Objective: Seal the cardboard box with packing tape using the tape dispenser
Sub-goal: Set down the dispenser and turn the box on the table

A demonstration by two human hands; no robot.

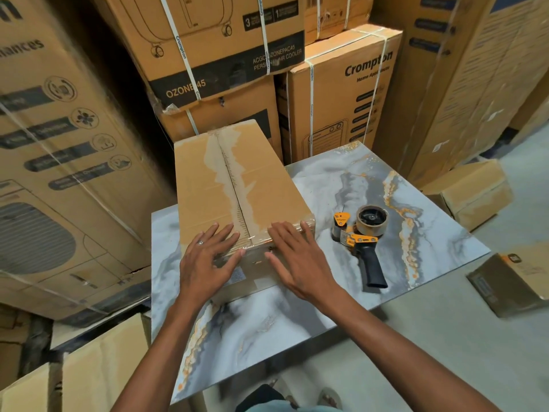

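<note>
Both hands lie flat with fingers spread, left hand [205,260] and right hand [297,260] pressing the near edge of the cardboard box [237,185] on the marble worktop [326,307]; neither grip holds anything. Clear tape seems to wrap that edge. Just right lies the tape dispenser [361,236], rigid, best taken by its black handle. The box looks stiff and light.

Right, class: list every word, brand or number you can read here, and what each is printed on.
"OZONE 45": top stacked box.
"Crompton": white strap.
"Crompton": right stacked box.
"3", "1": top stacked box's black panel.
Too blurred: left cartons' labels, the other small print.
</note>
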